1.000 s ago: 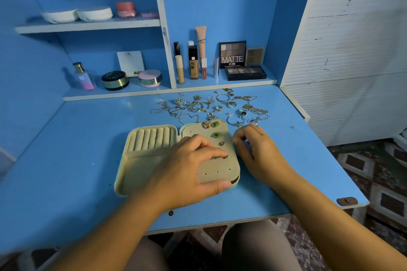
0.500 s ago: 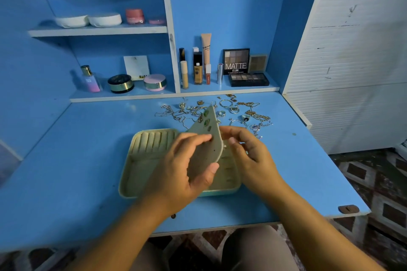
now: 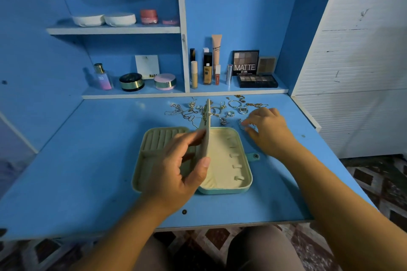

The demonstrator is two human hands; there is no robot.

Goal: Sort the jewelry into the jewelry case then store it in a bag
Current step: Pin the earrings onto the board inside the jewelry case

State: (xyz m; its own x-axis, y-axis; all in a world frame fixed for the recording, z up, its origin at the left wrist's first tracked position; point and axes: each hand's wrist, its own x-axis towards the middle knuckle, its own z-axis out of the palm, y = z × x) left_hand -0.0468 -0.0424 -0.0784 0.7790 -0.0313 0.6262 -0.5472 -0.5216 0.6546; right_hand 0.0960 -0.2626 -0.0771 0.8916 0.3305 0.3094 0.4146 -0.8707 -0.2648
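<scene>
A pale green jewelry case (image 3: 246, 185) lies open in the middle of the blue desk. My left hand (image 3: 178, 167) grips its cream inner flap (image 3: 206, 132) and holds it upright on edge, thumb on the near corner. The right half under it shows a cream lining with several small loops. Rings, chains and earrings (image 3: 220, 109) lie scattered behind the case. My right hand (image 3: 267, 127) reaches over the right end of that pile, its fingertips curled on a small silvery piece (image 3: 242, 124); I cannot tell if they hold it.
The desk (image 3: 88, 160) has its front edge near my knees. A low shelf (image 3: 182, 93) at the back carries makeup bottles, compacts and an eyeshadow palette (image 3: 256, 80). A white slatted cabinet (image 3: 361, 61) stands at the right. No bag is in view.
The flap went from lying flat to standing upright in my left hand. My right hand left the flap and moved back and right to the loose jewelry.
</scene>
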